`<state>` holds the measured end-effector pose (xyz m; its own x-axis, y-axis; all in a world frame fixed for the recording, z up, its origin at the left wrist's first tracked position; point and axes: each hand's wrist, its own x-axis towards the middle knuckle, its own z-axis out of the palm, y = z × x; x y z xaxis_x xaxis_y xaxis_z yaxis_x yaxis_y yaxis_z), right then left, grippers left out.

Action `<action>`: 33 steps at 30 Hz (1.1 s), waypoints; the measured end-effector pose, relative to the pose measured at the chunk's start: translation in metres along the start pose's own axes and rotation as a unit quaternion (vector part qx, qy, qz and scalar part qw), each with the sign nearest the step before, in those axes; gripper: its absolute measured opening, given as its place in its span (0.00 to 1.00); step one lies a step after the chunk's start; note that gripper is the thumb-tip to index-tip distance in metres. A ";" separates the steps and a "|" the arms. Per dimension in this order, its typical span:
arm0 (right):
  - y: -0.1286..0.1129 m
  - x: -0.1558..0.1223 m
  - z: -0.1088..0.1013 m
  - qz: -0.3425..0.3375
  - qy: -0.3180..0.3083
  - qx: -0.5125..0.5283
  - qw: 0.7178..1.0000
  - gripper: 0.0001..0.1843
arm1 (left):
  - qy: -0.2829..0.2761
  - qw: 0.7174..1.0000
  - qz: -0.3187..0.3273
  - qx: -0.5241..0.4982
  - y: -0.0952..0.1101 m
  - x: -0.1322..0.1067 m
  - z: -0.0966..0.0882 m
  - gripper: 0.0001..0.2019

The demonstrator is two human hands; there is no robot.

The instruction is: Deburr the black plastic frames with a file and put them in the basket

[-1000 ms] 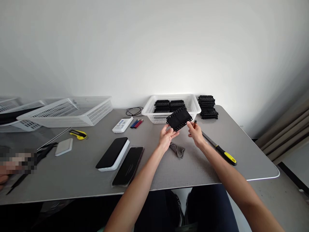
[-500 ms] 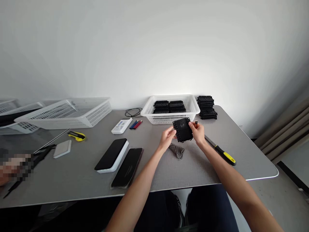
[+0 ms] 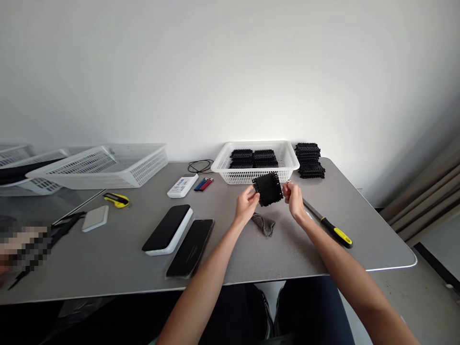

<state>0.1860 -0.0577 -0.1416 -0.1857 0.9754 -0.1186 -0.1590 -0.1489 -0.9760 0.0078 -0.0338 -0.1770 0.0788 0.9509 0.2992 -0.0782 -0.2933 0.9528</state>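
Observation:
In front of the basket, my left hand point(image 3: 247, 205) pinches a square black plastic part point(image 3: 268, 189) by its left edge. The part is tilted up, and small teeth line its sides. My right hand point(image 3: 295, 199) is closed with curled fingers, just off the part's right edge. Whatever it grips, if anything, is hidden in the fingers. Below the part, a crumpled grey cloth point(image 3: 265, 224) lies on the table. To the right of my right hand rests a tool with a long metal blade and a black and yellow handle point(image 3: 337, 232), apparently a file.
Similar black parts fill a white basket point(image 3: 258, 178); more are stacked point(image 3: 309, 160) beside it. Leftward lie two lighters point(image 3: 203, 184), a white box point(image 3: 182, 186), a power bank point(image 3: 168, 230), a phone point(image 3: 191, 247) and a yellow cutter point(image 3: 117, 199). Another person's blurred hand point(image 3: 25, 244) is at far left.
My right hand has let go of the part's right edge and its fingers have curled. The part, still in my left hand, has turned, showing a plainer face, and shifted slightly left.

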 end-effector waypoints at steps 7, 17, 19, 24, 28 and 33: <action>-0.002 -0.003 0.016 0.013 -0.074 0.036 0.997 0.11 | -0.012 0.998 0.039 0.057 -0.005 -0.004 0.002 0.22; -0.002 -0.003 0.015 0.057 -0.096 0.056 0.992 0.11 | -0.048 0.996 0.034 0.066 0.004 -0.015 0.014 0.22; -0.002 -0.003 0.015 0.061 -0.094 0.058 0.992 0.11 | -0.050 0.995 0.035 0.074 0.005 -0.016 0.015 0.22; -0.003 -0.003 0.015 0.070 -0.090 0.060 0.992 0.10 | -0.052 0.994 0.038 0.087 0.007 -0.017 0.016 0.22; -0.003 -0.003 0.014 0.080 -0.085 0.067 0.991 0.09 | -0.052 0.993 0.040 0.094 0.009 -0.018 0.017 0.22; -0.004 -0.002 0.013 0.095 -0.082 0.088 0.988 0.09 | -0.052 0.993 0.046 0.099 0.011 -0.019 0.016 0.22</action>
<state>0.1746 -0.0608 -0.1347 -0.3803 0.8899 -0.2520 -0.2702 -0.3675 -0.8899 0.0219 -0.0562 -0.1715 0.1825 0.9071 0.3794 0.1066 -0.4019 0.9095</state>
